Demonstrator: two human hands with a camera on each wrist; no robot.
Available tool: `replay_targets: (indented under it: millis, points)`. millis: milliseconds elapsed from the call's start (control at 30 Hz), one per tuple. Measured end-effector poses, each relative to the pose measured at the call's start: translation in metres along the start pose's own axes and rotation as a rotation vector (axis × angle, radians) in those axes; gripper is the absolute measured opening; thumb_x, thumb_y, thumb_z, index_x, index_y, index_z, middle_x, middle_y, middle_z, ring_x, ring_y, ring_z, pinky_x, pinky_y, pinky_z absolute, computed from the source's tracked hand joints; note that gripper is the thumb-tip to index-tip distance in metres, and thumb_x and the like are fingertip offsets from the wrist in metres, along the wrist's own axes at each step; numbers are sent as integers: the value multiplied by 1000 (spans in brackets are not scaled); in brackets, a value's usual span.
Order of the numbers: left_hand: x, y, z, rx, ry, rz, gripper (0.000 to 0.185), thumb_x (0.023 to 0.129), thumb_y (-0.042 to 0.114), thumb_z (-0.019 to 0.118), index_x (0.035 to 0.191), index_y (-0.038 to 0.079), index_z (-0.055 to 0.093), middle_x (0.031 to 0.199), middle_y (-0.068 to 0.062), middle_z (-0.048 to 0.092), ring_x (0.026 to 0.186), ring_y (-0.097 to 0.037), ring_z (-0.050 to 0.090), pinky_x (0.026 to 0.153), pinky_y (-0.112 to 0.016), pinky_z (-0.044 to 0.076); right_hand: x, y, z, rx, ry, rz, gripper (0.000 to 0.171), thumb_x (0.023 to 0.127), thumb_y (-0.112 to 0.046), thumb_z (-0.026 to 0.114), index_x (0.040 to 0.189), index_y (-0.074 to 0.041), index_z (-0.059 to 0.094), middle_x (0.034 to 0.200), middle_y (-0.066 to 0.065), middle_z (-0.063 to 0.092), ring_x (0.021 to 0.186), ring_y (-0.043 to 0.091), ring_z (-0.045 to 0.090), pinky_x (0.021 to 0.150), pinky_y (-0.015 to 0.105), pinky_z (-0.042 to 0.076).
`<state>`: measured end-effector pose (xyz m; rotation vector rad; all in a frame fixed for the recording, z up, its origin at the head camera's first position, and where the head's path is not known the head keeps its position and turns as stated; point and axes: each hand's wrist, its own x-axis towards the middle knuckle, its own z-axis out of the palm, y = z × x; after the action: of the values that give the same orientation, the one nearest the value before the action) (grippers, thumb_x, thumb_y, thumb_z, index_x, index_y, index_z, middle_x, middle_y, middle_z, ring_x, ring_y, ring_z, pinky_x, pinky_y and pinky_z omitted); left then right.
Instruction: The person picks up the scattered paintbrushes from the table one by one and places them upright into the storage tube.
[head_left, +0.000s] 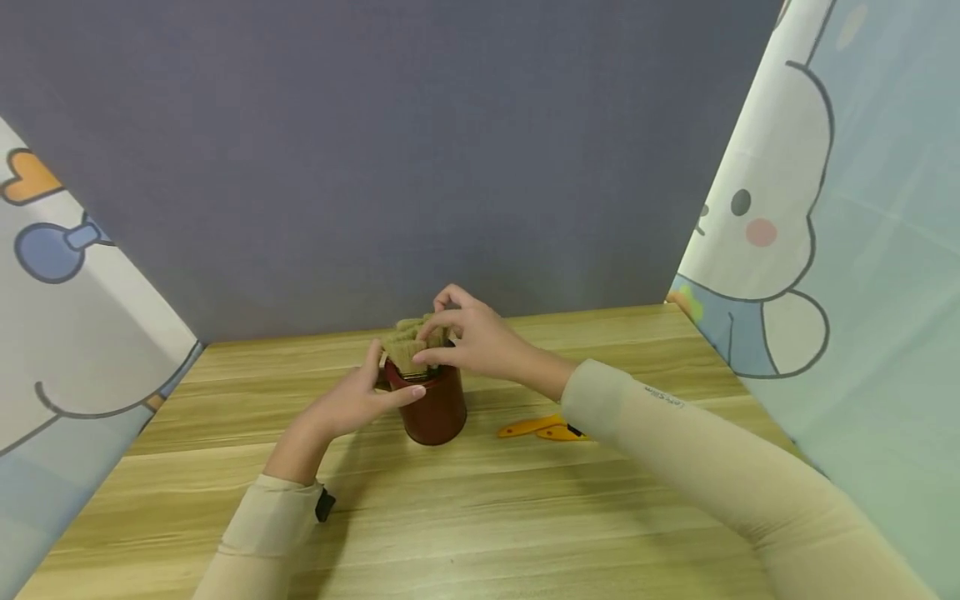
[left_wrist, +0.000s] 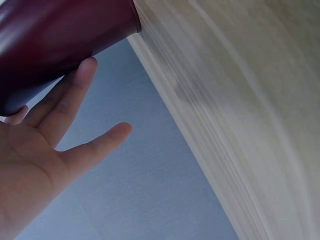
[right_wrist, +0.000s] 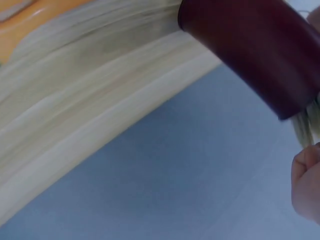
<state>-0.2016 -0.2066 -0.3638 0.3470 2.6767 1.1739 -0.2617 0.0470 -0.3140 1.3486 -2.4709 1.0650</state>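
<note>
A glossy dark red round cup [head_left: 437, 408] stands mid-counter [head_left: 465, 517], pale streaked wood. The left hand [head_left: 358, 400] rests spread against its smooth side; the right hand [head_left: 468, 337] pinches the tan bristly brushes [head_left: 405, 343] inside. Orange flat pieces [head_left: 536, 428] lie near.

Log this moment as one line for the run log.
left hand: steadies red cup | right hand: pinches brush bristles in cup | orange tool: lying on wooden table
</note>
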Motion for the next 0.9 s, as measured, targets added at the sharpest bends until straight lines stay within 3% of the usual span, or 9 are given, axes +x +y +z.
replay_targets:
  millis: [167, 433, 667, 900]
  points:
    - [2, 0, 2, -5, 11, -1, 69, 99, 57, 71, 129, 11, 29, 133, -15, 68, 134, -36, 64, 98, -49, 57, -11, 11, -24, 104, -2, 32, 35, 91, -31, 87, 122, -16, 77, 116, 5, 46, 71, 18, 34, 70, 29, 36]
    - [1, 0, 2, 12, 37, -13, 70, 98, 58, 73, 128, 12, 29, 137, -17, 67, 132, -35, 66, 97, -47, 56, -44, 46, -63, 116, -96, 146, 43, 91, -30, 88, 130, -22, 74, 126, 5, 46, 70, 16, 31, 68, 30, 35]
    - [2, -1, 2, 34, 37, -8, 72, 97, 60, 72, 128, 12, 29, 137, -17, 66, 133, -35, 65, 96, -46, 56, -94, 77, -86, 38, -213, 209, 52, 87, -31, 90, 135, -21, 72, 125, 6, 47, 71, 13, 32, 66, 28, 34]
    - [2, -1, 2, 35, 39, -11, 71, 97, 59, 72, 128, 12, 28, 134, -17, 66, 131, -35, 66, 96, -46, 56, -159, 105, -92, -46, -348, 268, 65, 84, -40, 92, 141, -22, 67, 130, 7, 47, 74, 12, 37, 67, 27, 37]
